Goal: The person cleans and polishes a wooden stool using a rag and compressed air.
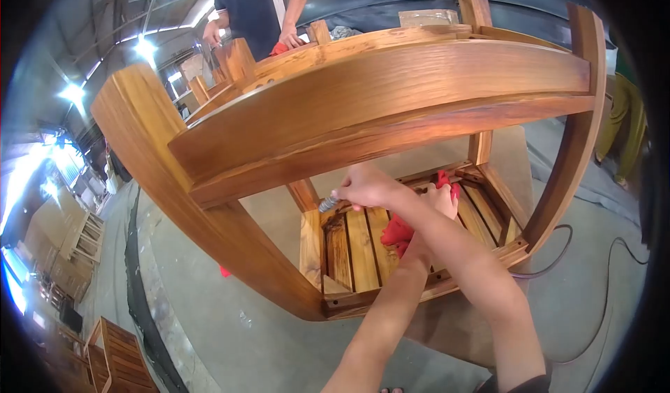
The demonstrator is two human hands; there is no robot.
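Observation:
My forearms cross inside an upturned or tilted brown wooden chair frame [391, 93]. My right hand [366, 185], on the left side, is closed on a small grey ribbed object [328, 203] near a frame corner. My left hand [441, 200], reaching to the right, is closed on a red cloth [396, 231] over the slatted panel [377, 243]. Part of the cloth shows beyond its fingers, and part hangs by the wrist. The finger details of my left hand are small and partly hidden.
Behind the frame, a person [251, 9] has a hand on another red cloth [278, 48]. At the right edge stands someone in yellowish trousers [629, 117]. A dark cable [606, 309] runs along the floor at right. A slatted wooden piece [122, 358] stands at lower left.

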